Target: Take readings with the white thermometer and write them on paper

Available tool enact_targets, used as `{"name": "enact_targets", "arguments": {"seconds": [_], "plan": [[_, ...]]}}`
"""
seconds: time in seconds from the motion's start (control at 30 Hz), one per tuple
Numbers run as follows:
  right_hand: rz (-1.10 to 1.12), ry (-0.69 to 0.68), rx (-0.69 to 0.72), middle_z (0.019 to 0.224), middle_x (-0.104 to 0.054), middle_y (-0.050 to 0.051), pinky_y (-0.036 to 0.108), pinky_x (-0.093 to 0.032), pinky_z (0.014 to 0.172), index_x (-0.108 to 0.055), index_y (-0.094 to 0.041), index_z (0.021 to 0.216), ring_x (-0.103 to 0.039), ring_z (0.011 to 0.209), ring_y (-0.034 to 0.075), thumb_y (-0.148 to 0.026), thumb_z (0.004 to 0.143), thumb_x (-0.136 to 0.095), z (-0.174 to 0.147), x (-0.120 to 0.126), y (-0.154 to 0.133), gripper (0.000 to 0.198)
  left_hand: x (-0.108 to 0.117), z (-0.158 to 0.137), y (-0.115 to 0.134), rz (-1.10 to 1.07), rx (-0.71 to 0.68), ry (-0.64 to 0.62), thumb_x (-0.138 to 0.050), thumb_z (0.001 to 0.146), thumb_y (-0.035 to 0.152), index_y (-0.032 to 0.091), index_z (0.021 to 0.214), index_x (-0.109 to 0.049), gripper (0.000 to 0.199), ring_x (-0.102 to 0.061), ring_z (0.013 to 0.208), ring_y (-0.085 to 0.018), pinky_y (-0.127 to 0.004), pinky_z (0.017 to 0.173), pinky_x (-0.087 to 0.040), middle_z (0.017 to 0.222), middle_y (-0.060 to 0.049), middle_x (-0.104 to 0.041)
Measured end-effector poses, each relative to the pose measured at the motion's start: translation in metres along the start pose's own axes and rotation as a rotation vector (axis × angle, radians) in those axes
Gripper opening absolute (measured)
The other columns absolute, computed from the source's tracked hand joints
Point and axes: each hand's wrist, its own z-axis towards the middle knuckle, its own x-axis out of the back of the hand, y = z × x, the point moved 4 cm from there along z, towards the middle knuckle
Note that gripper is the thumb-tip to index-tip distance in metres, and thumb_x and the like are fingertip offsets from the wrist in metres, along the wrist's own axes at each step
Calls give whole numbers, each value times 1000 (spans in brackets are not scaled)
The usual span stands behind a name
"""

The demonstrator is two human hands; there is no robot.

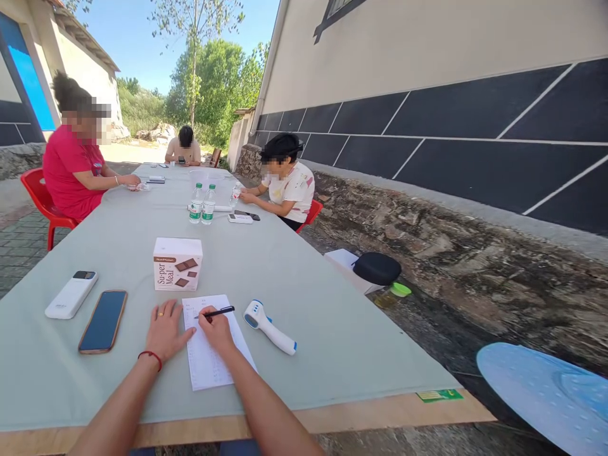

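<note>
A white sheet of paper (209, 368) with rows of small writing lies on the table in front of me. My right hand (216, 330) is closed around a black pen (221, 312), its tip near the upper part of the sheet. Flat on the cloth, my left hand (164, 330) has its fingers spread and its thumb on the paper's left edge. Just beyond the sheet stands a white "Super Meal" box (177, 265). A white and blue infrared thermometer (270, 328) rests to the right of the paper.
On the left lie a smartphone (103, 322) and a white power bank (72, 295). Two water bottles (202, 204) stand farther along the cloth-covered table (351, 342). Three other people sit around it. A black case (377, 268) and a blue round item (546, 392) are off to the right.
</note>
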Motion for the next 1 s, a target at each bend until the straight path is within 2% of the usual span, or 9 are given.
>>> {"name": "enact_targets", "arguments": {"seconds": [0.37,0.57,0.77,1.0], "plan": [[12,8,26,56,-59,-3,26,-41,55,-56,-24,66,-56,54,17,-37,70,-49,1,1,0,15,-3,0,-1,3,-7,19,-56,83,48,21,126,-53,51,-42,133,-32,-53,114,-24,141,-14,-49],[78,32,-27,58,-59,-2,27,-43,56,-59,-23,68,-56,56,17,-39,69,-50,-1,5,-2,18,0,0,0,-13,3,-4,-57,83,48,21,127,-53,52,-42,133,-31,-53,114,-23,142,-14,-49],[191,57,-78,68,-65,0,31,-47,65,-65,-22,79,-59,63,18,-37,67,-50,-1,5,1,24,3,-1,2,-9,16,-29,-57,83,47,19,128,-53,53,-41,134,-31,-52,115,-23,143,-14,-48],[159,75,-81,64,-64,-1,28,-46,58,-63,-23,76,-56,59,17,-33,64,-52,0,4,5,20,2,0,1,-1,16,-34,-58,83,48,18,128,-53,54,-40,135,-31,-52,116,-22,143,-15,-48]]}}
